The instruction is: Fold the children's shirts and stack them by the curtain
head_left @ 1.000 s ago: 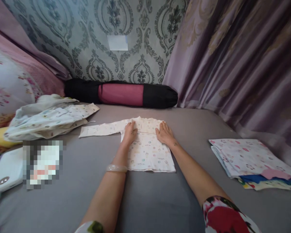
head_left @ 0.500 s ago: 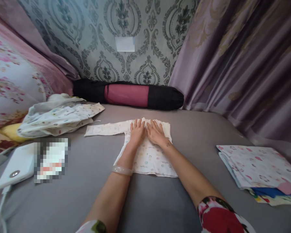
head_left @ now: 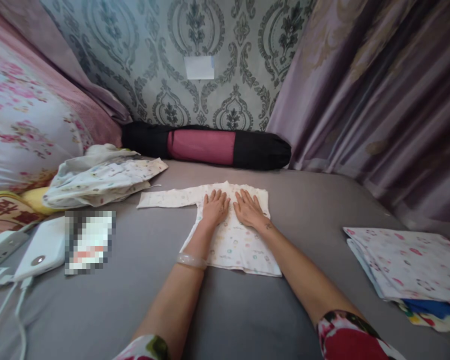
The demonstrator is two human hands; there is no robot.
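A small white patterned baby shirt [head_left: 240,250] lies flat on the grey bed sheet [head_left: 303,215]. One of its sleeves stretches out to the left; on the right side no sleeve sticks out. My left hand [head_left: 214,207] rests palm down on the upper left of the shirt, fingers spread. Beside it, my right hand [head_left: 249,209] presses flat on the upper right part, its fingers apart too. Neither hand grips the cloth. A narrow strip of shirt shows between the hands.
Folded printed cloths [head_left: 408,262] are stacked at the right. A crumpled patterned garment [head_left: 105,177] lies at the left, with a white power bank [head_left: 43,247], cables and a power strip [head_left: 3,247] nearer. A black and pink roll bag [head_left: 202,146] lies along the wall.
My hands have moved slightly apart on the shirt, the right one shifting rightward. The whole view has shifted a little, so things appear farther right.
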